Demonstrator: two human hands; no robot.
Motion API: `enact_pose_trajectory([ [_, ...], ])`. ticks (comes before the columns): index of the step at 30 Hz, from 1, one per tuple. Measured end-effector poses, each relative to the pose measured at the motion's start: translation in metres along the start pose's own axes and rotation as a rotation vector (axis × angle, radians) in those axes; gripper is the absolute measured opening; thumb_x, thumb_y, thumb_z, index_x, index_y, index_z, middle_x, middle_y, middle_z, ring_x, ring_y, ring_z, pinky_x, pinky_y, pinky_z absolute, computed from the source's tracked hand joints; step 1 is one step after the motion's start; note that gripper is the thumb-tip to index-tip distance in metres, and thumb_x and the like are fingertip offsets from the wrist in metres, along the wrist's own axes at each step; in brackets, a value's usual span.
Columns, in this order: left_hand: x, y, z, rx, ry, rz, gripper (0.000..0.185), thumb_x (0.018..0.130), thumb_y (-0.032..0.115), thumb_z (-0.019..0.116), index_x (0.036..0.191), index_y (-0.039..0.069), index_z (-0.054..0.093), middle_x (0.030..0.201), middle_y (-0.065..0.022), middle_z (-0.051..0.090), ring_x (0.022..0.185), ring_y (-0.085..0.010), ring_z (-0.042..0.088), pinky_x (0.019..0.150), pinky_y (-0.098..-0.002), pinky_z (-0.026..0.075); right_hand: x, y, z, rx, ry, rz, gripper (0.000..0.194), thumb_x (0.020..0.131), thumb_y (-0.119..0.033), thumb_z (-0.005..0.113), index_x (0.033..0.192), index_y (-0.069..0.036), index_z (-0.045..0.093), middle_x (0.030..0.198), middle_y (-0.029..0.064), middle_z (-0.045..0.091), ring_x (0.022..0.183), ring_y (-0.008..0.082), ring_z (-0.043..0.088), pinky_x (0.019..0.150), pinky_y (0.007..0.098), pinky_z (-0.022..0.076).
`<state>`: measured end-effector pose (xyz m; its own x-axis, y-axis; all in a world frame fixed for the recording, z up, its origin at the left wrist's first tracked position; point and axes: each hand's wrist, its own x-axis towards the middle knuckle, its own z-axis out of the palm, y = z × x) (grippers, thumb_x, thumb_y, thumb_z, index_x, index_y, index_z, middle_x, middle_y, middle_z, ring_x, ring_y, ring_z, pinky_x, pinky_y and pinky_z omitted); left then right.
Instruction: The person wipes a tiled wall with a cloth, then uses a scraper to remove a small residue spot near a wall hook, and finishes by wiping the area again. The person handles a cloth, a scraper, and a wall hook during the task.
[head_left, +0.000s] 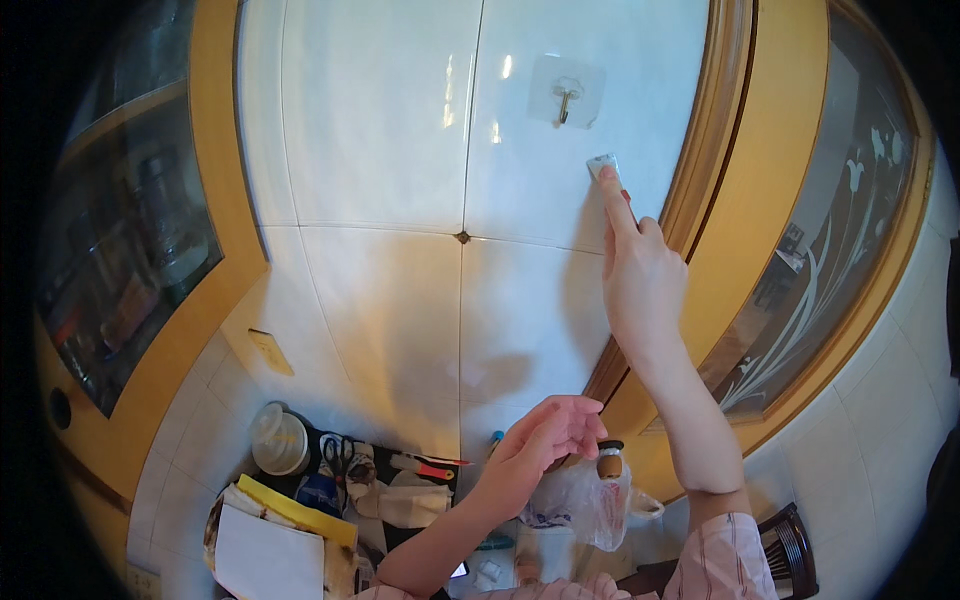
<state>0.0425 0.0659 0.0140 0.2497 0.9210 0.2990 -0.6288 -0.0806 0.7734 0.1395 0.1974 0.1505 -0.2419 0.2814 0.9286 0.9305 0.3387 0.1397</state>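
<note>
My right hand grips a small flat scraper, index finger laid along it. A bit of red shows beside the finger; most of its handle is hidden in my palm. Its pale blade lies against the glossy white wall tile, below and right of a metal hook on a clear square adhesive pad. Lower down, my left hand hangs in front of the wall with loosely curled fingers and holds nothing. Left of the scraper, a dark chipped spot marks the corner where several tiles meet.
A wooden door frame borders the tiles on the right, beside a glazed door. Left stands a glass-fronted cabinet. Below are a lidded tub, scissors, a red-handled tool, cloths, a jar and a plastic bag.
</note>
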Motion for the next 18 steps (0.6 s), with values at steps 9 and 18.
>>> enact_pose_trajectory([
  [9,-0.007,-0.007,0.003,0.013,-0.042,-0.068,0.032,0.104,0.020,0.033,0.121,0.002,0.054,0.100,-0.0100,0.059,0.089,-0.0191,0.056,0.088,-0.0330,0.044,-0.006,-0.001,0.012,0.067,0.006,0.039,0.047,0.095,-0.013,0.055,0.140,-0.024,0.049,0.063,0.0111,0.052,0.048,0.0291,0.055,0.045,0.0410,0.0450],
  [18,-0.009,-0.009,0.001,-0.005,-0.136,-0.085,0.031,0.104,0.020,0.034,0.124,0.004,0.053,0.105,-0.0104,0.058,0.093,-0.0194,0.055,0.090,-0.0334,0.044,-0.008,-0.002,0.007,0.089,-0.024,0.055,0.050,0.094,-0.011,0.057,0.141,-0.024,0.049,0.062,0.0107,0.050,0.048,0.0283,0.056,0.046,0.0404,0.0463],
])
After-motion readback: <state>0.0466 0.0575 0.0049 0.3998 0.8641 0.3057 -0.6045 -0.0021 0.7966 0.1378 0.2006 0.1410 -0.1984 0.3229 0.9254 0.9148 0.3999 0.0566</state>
